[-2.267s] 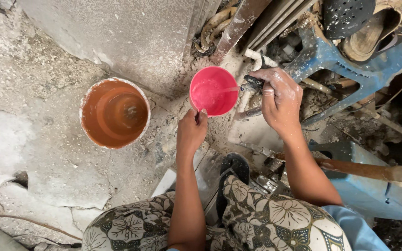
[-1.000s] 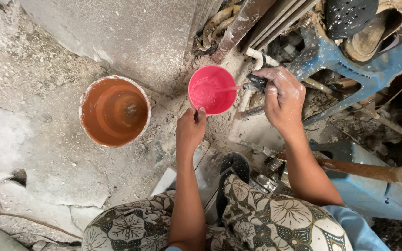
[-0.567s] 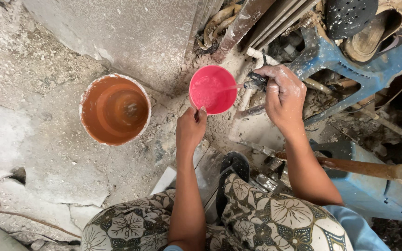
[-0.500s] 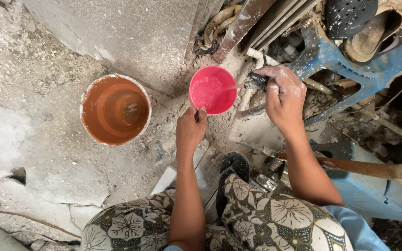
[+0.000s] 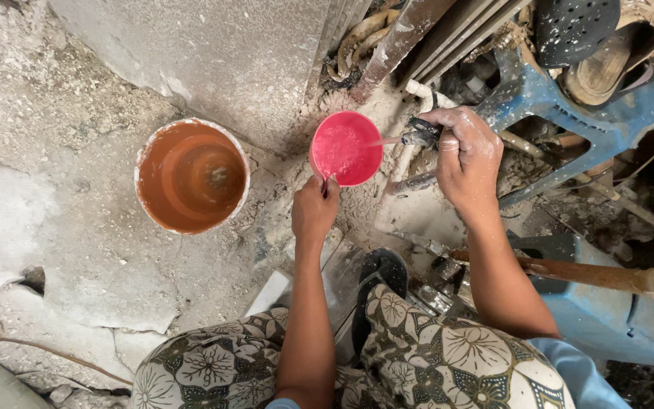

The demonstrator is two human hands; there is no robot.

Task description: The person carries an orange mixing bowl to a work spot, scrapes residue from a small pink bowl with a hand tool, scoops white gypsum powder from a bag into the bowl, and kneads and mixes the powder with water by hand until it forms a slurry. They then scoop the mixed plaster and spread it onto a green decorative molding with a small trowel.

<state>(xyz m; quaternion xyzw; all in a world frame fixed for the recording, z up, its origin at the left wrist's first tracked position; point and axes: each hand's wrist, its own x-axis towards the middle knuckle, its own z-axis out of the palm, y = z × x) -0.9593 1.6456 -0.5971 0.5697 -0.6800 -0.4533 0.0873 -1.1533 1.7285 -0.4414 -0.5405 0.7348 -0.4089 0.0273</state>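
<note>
My left hand grips the near rim of a small pink cup, holding it under a tap. A thin stream of water runs from the tap into the cup, which holds some water. My right hand, dusted white, is closed around the tap's handle on a white pipe. I am crouching, with floral-patterned trousers showing at the bottom.
An orange bucket with a little murky water stands on the rough concrete floor to the left. A grey wall slab rises behind it. Blue plastic stools, sandals and clutter crowd the right. A wooden handle lies across at the right.
The cup and both hands have held nearly still while water keeps running into the cup. The view has shifted only slightly.
</note>
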